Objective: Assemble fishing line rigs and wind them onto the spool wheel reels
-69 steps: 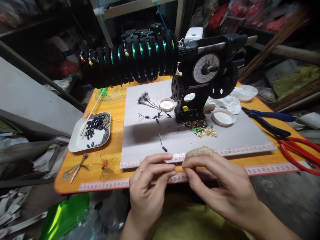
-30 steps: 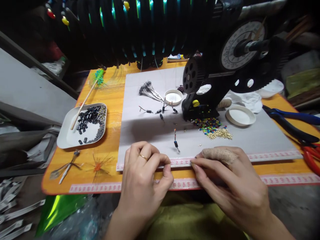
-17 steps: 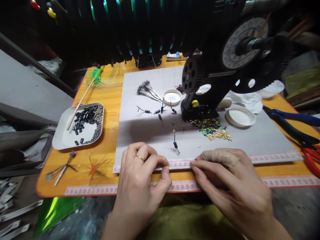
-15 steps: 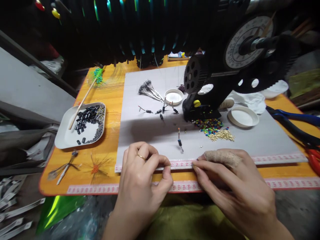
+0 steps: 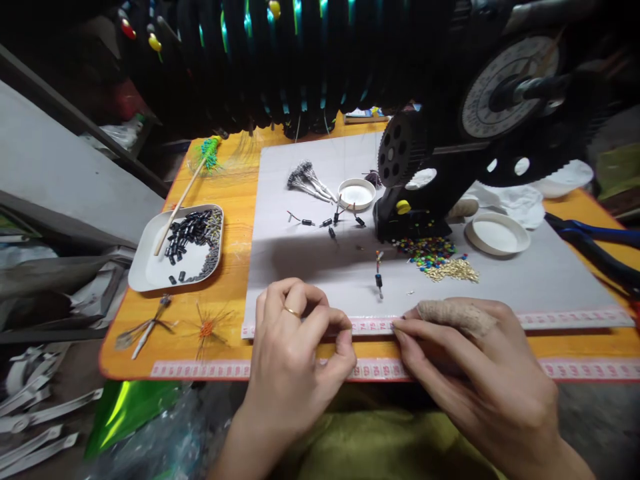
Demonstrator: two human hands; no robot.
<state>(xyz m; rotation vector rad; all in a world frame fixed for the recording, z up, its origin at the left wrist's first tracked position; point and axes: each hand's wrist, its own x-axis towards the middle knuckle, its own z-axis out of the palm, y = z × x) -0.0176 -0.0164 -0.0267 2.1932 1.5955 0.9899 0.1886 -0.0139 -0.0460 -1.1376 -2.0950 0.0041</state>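
My left hand [image 5: 305, 327] is at the front edge of a pale board [image 5: 320, 273], its thumb and index finger pinched together. What they hold, if anything, is too fine to make out. To its right, my right hand [image 5: 470, 360] has thumb and index finger closed in a pinch too, with a wrapped bandage [image 5: 457, 317] on one finger. Between the fingertips shows a pink-and-white measuring tape [image 5: 370, 325] along the board's edge. Just beyond the hands is a small black cylinder [image 5: 379, 281] with an orange-tipped upper end; whether it lies or hangs I cannot tell.
A white tray [image 5: 137, 270] of black cylinders stands left, a wooden stick [image 5: 180, 203] across it. Colourful beads [image 5: 430, 252] and gold pieces [image 5: 454, 270] lie under a dark geared machine [image 5: 400, 150]. Shallow white dishes [image 5: 500, 243] and blue-black pliers [image 5: 595, 240] are at right.
The whole view has shifted, so the scene sits farther right. Both hands keep their pinches at the board's edge. The near black cylinder has moved slightly right relative to the board.
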